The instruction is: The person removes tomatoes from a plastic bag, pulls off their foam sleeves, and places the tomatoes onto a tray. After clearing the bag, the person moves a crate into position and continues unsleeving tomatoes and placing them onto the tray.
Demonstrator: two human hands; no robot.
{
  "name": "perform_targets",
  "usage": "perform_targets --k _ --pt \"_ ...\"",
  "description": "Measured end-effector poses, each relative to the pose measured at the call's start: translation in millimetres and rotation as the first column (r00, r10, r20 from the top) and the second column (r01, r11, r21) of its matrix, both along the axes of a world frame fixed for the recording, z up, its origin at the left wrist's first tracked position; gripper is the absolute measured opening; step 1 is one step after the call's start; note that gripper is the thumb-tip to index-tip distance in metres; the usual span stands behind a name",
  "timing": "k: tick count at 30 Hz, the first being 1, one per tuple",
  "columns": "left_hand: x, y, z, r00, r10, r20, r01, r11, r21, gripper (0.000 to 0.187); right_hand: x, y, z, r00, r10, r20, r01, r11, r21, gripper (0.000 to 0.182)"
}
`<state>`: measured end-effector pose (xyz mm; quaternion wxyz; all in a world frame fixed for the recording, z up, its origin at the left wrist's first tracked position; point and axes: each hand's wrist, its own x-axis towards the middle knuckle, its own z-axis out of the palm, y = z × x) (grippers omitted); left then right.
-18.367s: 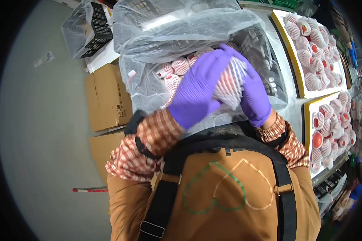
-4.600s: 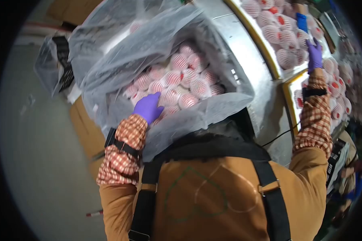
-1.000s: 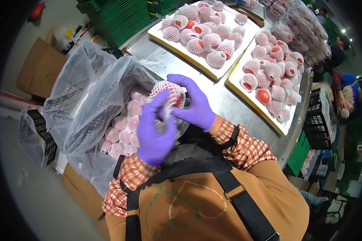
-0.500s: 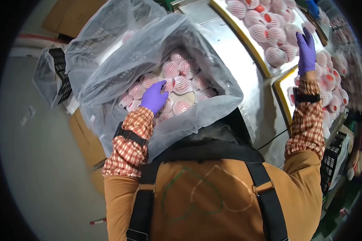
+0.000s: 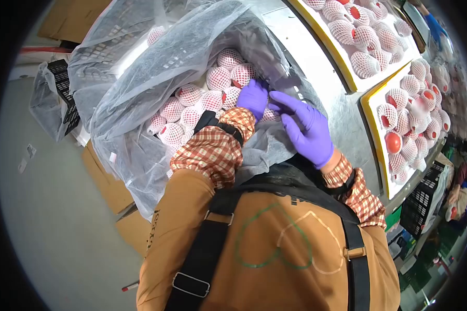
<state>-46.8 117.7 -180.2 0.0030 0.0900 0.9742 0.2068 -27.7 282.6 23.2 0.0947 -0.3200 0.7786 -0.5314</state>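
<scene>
My left hand (image 5: 253, 98), in a purple glove, reaches into a crate lined with a translucent plastic bag (image 5: 135, 98). It lies against round fruits in white-and-red foam net sleeves (image 5: 218, 78); its fingertips are turned away and mostly hidden. My right hand (image 5: 310, 129), gloved the same way, hovers over the bag's right side with fingers apart and nothing visible in them. Its fingertips come close to my left hand. Netted fruits (image 5: 189, 95) fill the crate around my left hand.
Two yellow-edged trays of netted fruits stand right: an upper tray (image 5: 342, 67) and a lower tray (image 5: 377, 150), which also holds a bare red fruit (image 5: 393, 142). A metal table (image 5: 342, 114) lies beneath. Cardboard (image 5: 106, 179) and a black crate (image 5: 62, 85) are left.
My right hand has come from the upper tray at the right down to the bag. My left hand has moved right and farther in among the fruits. The view has shifted slightly.
</scene>
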Motion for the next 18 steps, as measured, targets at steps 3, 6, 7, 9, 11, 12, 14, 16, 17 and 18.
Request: perform_targets --k 3,6,7,9,11,12,14,16,17,18 --pt "-8 -8 8 0.997 -0.074 0.004 0.073 0.983 -0.170 0.032 0 -1 0 0.999 -0.034 -0.027 0.033 0.999 -0.016 0.040" --pt "-4 -19 50 0.980 -0.053 0.194 0.089 0.980 -0.179 0.042 0 -3 -2 0.997 -0.041 0.061 0.050 0.985 -0.162 0.038" --pt "5 -24 59 0.982 -0.059 0.179 0.092 0.978 -0.185 0.042 1 -2 -3 0.990 -0.058 0.127 0.082 0.978 -0.191 0.038" --pt "26 -38 76 0.987 0.131 0.091 -0.148 0.966 0.214 0.058 1 -3 -1 0.980 -0.074 0.182 0.115 0.968 -0.222 0.038" --pt "39 -50 123 0.913 0.227 0.339 -0.353 0.855 0.380 0.079 -2 -4 3 0.989 -0.101 0.105 0.106 0.993 -0.049 0.046" --pt "46 -56 132 0.904 0.230 0.361 -0.391 0.785 0.481 0.077 -2 -7 4 0.991 -0.093 0.095 0.099 0.993 -0.057 0.046" --pt "59 -64 151 0.901 0.239 0.362 -0.417 0.705 0.573 0.075 1 -17 4 0.989 -0.065 -0.130 0.078 0.992 0.098 0.061" --pt "79 -64 198 0.923 0.104 0.371 -0.373 0.483 0.792 0.069 7 -35 4 0.991 -0.013 -0.130 0.023 0.997 0.074 0.069" --pt "86 -65 205 0.926 0.113 0.360 -0.368 0.485 0.793 0.069 11 -44 6 0.993 0.033 -0.116 -0.027 0.998 0.059 0.076" --pt "94 -67 211 0.920 0.155 0.360 -0.390 0.460 0.798 0.066 18 -52 24 0.972 0.062 0.229 -0.065 0.998 0.003 0.073"
